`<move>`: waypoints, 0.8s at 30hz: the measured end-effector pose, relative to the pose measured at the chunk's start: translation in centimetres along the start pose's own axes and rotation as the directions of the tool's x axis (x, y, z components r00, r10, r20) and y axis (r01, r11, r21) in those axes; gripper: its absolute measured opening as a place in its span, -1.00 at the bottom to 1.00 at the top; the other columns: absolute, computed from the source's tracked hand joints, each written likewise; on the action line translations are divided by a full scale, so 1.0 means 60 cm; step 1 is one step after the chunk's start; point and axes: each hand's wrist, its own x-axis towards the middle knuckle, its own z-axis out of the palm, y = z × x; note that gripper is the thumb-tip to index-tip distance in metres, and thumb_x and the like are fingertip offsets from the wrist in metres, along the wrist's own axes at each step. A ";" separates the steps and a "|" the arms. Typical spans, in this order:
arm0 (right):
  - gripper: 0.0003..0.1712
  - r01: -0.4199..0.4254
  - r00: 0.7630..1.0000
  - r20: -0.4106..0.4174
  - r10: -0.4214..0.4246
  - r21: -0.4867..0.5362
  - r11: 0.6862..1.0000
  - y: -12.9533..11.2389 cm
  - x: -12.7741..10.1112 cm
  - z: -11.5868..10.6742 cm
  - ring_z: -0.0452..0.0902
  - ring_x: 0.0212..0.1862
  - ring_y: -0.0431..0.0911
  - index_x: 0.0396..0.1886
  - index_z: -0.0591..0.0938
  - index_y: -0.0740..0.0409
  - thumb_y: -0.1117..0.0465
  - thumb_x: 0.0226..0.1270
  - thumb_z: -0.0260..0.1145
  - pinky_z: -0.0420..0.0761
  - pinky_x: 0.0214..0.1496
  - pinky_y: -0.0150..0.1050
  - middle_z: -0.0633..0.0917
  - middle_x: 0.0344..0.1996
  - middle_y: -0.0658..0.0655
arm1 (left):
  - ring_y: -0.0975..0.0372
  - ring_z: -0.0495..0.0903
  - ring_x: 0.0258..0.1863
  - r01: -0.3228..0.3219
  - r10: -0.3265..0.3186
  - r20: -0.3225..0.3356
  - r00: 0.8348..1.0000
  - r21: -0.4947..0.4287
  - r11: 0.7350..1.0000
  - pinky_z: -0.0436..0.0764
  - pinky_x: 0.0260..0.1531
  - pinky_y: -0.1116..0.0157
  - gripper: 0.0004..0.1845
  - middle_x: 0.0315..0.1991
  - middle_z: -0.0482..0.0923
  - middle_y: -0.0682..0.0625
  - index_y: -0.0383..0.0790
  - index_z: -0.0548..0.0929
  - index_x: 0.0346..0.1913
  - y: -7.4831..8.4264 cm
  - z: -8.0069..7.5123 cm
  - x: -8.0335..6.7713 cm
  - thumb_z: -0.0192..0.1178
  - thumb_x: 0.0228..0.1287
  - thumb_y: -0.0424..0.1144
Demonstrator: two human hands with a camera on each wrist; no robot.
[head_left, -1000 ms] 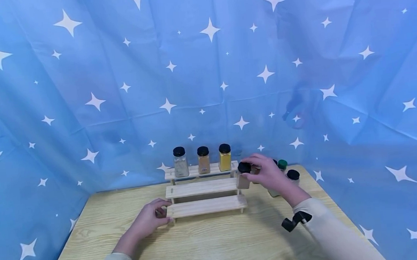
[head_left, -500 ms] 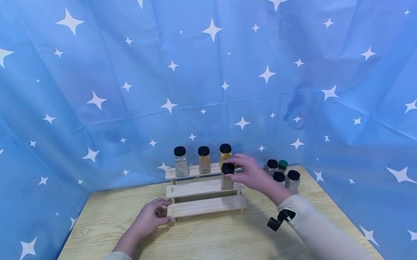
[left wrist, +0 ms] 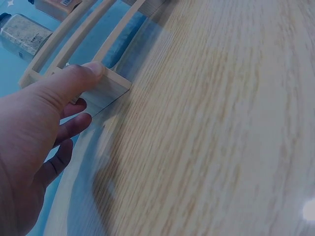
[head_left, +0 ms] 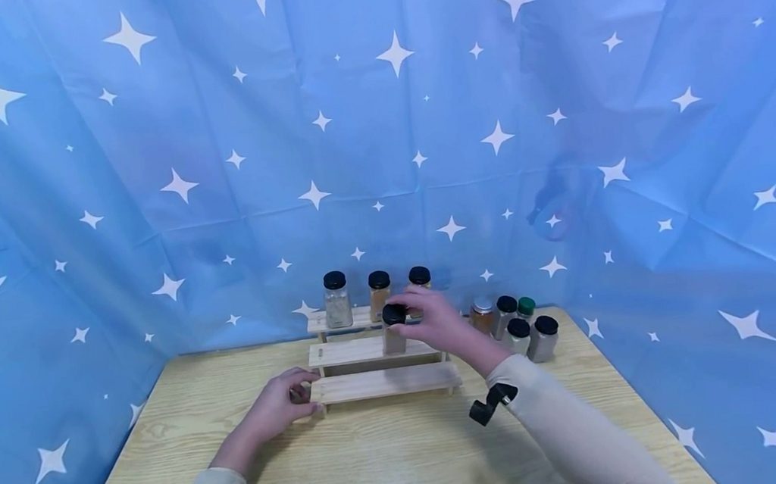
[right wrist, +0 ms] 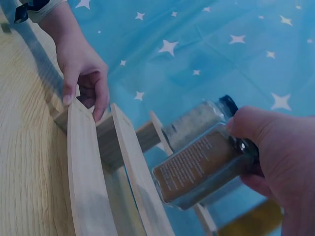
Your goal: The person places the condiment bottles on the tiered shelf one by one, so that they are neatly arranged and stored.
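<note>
My right hand pinches a spice jar by its black lid, over the middle step of a three-tier wooden rack. In the right wrist view this jar is square, glass, filled with brown powder and tilted. Whether its base touches the step cannot be told. My left hand grips the left end of the lowest step, thumb on the near side. On the top step stand a jar of pale herbs, a jar of orange-tan powder and a yellow jar, partly hidden by my right hand.
Right of the rack, several more jars stand in a cluster: an amber one with a silver lid, one with a green lid and black-lidded ones. A blue star-patterned curtain closes off the table's back and sides.
My right hand has carried the brown jar leftward, from beside the rack's right end to over the middle step. The silver-lidded jar has come into sight. My left hand has stayed put.
</note>
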 end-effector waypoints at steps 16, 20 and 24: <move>-0.45 -0.009 0.999 0.041 0.010 -0.024 1.000 -0.035 0.057 0.062 0.73 0.09 0.01 0.41 0.72 0.16 0.17 0.50 0.59 0.80 0.11 -0.05 0.71 0.07 0.07 | 0.25 0.68 -0.11 -0.017 0.017 0.002 1.000 -0.007 1.000 0.73 -0.14 0.27 -0.44 0.16 0.67 0.03 -0.21 0.73 0.37 -0.001 -0.002 -0.003 0.61 0.37 -0.17; -0.43 -0.035 0.998 0.054 0.037 -0.037 0.999 -0.043 0.067 0.075 0.72 0.03 0.09 0.44 0.70 0.18 0.14 0.52 0.57 0.78 0.04 0.01 0.73 0.09 0.10 | 0.24 0.68 -0.10 -0.020 0.020 0.005 1.000 -0.007 1.000 0.73 -0.14 0.26 -0.44 0.16 0.67 0.02 -0.22 0.72 0.37 0.000 -0.002 -0.003 0.61 0.38 -0.16; -0.40 -0.065 0.995 0.063 0.072 -0.112 0.992 -0.048 0.075 0.090 0.73 0.06 0.04 0.47 0.69 0.11 0.06 0.54 0.56 0.75 0.03 -0.08 0.76 0.16 0.07 | 0.25 0.68 -0.10 -0.014 0.014 0.003 1.000 0.003 1.000 0.72 -0.14 0.26 -0.44 0.17 0.67 0.03 -0.20 0.73 0.36 -0.001 -0.001 -0.003 0.61 0.37 -0.15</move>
